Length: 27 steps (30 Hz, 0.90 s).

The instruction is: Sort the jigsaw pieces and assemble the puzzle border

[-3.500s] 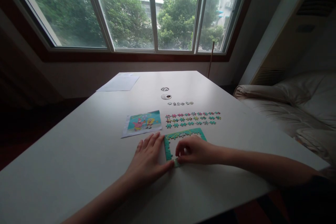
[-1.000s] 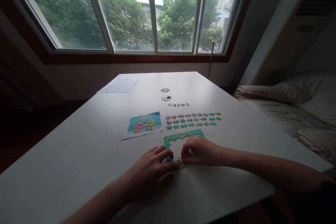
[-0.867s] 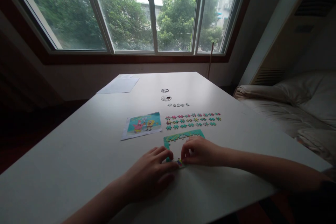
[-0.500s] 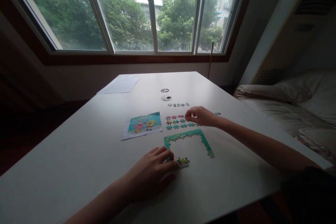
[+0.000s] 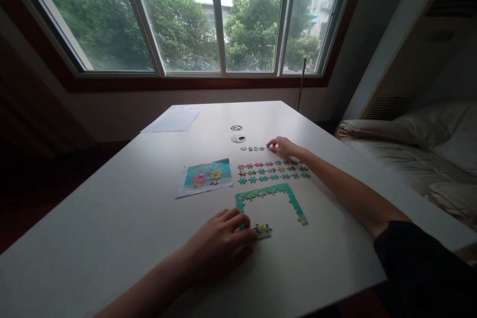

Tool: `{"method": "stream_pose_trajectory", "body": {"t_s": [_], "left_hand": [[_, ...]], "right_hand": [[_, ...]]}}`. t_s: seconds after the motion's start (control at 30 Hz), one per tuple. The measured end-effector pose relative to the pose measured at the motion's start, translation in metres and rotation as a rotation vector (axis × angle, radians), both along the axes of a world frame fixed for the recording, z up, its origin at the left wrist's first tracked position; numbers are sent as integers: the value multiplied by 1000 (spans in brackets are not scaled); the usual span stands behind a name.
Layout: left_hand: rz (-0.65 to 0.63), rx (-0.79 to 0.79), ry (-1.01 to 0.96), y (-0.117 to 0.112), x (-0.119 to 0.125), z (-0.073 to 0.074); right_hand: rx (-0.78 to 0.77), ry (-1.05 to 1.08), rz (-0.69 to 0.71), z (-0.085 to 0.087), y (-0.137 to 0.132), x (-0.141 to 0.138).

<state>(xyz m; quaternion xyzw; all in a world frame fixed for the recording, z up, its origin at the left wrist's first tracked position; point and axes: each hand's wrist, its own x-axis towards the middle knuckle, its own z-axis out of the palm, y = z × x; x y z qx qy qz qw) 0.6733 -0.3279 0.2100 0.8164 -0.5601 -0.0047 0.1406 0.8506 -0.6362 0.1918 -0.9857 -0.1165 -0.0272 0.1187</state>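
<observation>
A partly built green jigsaw frame point(image 5: 276, 193) lies on the white table point(image 5: 112, 208), with a small joined bit point(image 5: 263, 230) at its near left corner. My left hand point(image 5: 219, 246) rests flat beside that corner, fingers loosely curled and touching the frame's left edge. My right hand point(image 5: 283, 147) reaches far across the table to the right end of a short row of pale pieces point(image 5: 253, 148), fingertips pinched there. Rows of loose coloured pieces point(image 5: 272, 170) lie under my right forearm. A cartoon reference picture point(image 5: 205, 177) lies left of them.
Two small round lids or discs point(image 5: 237, 134) sit beyond the pieces. A sheet of paper point(image 5: 172, 120) lies at the table's far left. A window fills the back wall. A bed or sofa with white bedding point(image 5: 417, 144) stands to the right.
My right hand left the frame's near corner, passed over the rows of coloured pieces, and now reaches the far short row. My left hand stayed at the frame's left corner.
</observation>
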Motion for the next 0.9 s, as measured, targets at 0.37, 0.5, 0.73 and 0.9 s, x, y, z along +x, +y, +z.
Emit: {"method": "stream_pose_trajectory", "body": {"t_s": [0.37,0.5,0.73,0.9], "left_hand": [[0,-32,-17,-1,0,-5],[0,-19,-28,-1,0,-4],[-1,-22,-32,-1,-1,-4],[3,-34,-36,0,-1,-5]], "right_hand": [[-9,122,40,6,-5,8],[4,132,44,6,-7,10],[30,220,66,13,-7,10],[67,303,47,15,-7,12]]}}
